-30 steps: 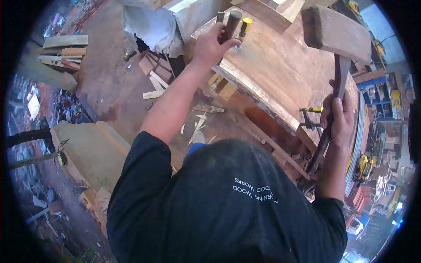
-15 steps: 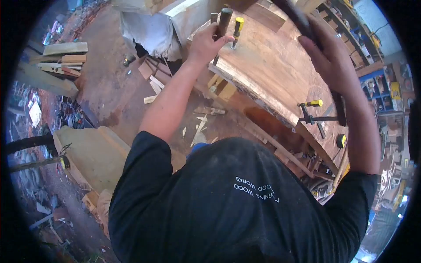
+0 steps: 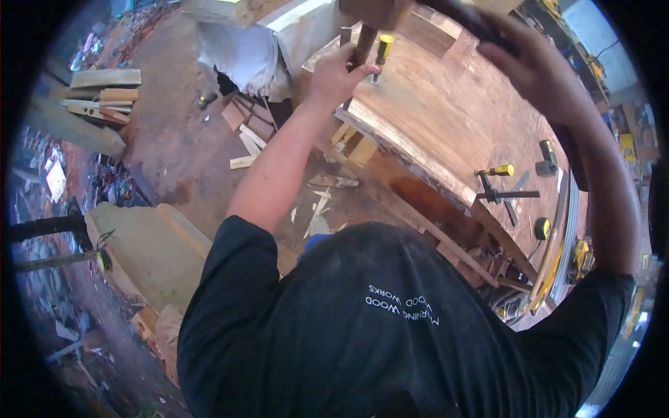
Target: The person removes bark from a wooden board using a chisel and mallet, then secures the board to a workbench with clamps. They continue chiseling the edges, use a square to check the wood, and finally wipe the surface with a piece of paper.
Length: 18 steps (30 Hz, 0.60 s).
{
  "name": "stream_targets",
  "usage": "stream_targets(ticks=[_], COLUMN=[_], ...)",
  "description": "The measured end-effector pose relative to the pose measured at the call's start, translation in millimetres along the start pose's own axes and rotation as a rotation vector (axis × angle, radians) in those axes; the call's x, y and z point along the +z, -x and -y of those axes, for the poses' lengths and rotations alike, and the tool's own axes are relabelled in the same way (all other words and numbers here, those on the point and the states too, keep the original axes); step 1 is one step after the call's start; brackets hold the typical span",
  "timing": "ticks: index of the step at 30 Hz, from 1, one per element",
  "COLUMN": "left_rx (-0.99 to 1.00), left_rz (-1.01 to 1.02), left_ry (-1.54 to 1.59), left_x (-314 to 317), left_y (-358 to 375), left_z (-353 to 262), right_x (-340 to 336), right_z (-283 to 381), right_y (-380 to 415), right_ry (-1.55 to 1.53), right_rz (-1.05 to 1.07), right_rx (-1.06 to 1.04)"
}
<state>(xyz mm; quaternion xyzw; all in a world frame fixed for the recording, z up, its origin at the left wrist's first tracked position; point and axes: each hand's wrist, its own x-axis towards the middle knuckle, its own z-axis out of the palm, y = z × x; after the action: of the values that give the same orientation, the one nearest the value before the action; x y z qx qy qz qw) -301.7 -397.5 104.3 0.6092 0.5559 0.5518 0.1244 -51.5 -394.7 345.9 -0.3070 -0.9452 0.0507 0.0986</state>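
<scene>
My left hand [image 3: 338, 80] is closed around the brown round handle of a chisel [image 3: 364, 43], held upright at the wooden slab's [image 3: 432, 115] near left corner. The hand hides its lower end. Beside my thumb stands a clamp with a yellow handle [image 3: 385, 49]. My right hand [image 3: 533, 66], raised over the slab's right side, grips the dark handle of a mallet [image 3: 470, 21]. The blurred mallet head [image 3: 376, 10] overlaps the top of the chisel handle in this view.
A second yellow-handled clamp [image 3: 498, 171] grips the slab's near right corner. A tape measure [image 3: 542, 227] and a drill [image 3: 547, 159] lie on the right. A wood block [image 3: 428, 31] rests on the slab. Offcuts [image 3: 251, 125] litter the floor, and planks [image 3: 104, 78] are stacked left.
The mallet head has come down and left, from the top edge to over the chisel handle. My right forearm has swung outward to the right. The left hand keeps its hold.
</scene>
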Motion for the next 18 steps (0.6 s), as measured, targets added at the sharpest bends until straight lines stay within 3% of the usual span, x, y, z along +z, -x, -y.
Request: stream_targets(ticks=[2,3,5,7,8,9,11,12,13,16,17,18], left_rx=[-0.021,-0.021,-0.024,-0.036,-0.034,-0.036,-0.033,-0.037,-0.046,-0.051,-0.050,-0.052], left_rz=[0.015,0.015,0.014,0.043,0.045,0.059,0.070,0.067,0.065,0.071,0.072,0.080], left_ry=[-0.019,-0.014,-0.013,-0.005,-0.006,0.011,0.028,0.002,-0.023,-0.021,-0.021,-0.040], left_x=[0.9,1.2,0.0,0.2,0.9,2.3,2.8,2.5,2.2,2.1,1.3,-0.1], left_y=[2.5,3.0,3.6,3.3,4.1,4.0,2.4,2.0,2.9,2.6,3.7,3.5], left_z=[-0.9,0.7,4.9,7.6,8.6,9.4,9.3,8.8,8.1,6.4,6.0,5.1], right_x=[-6.2,-22.1,-10.9,-6.3,-12.4,-13.6,-16.6,-22.8,-32.3,-19.8,-17.0,-13.8], right_z=[-4.1,47.7,44.6,24.5,37.4,36.9,45.0,65.2,56.7,52.7,54.8,33.4], right_y=[-0.9,-5.2,-4.9,-7.1,-1.5,1.1,0.7,8.0,-2.1,4.0,9.0,3.7], right_ry=[-0.143,-0.316,-0.332,0.184,0.073,0.072,0.053,0.120,-0.125,-0.286,-0.283,0.025], right_rz=[-0.144,-0.122,-0.175,0.111,0.262,0.257,0.041,-0.045,-0.009,-0.379,-0.333,-0.197], right_rx=[-0.045,0.351,0.382,-0.026,0.219,0.225,0.083,0.199,0.459,0.190,0.243,0.007])
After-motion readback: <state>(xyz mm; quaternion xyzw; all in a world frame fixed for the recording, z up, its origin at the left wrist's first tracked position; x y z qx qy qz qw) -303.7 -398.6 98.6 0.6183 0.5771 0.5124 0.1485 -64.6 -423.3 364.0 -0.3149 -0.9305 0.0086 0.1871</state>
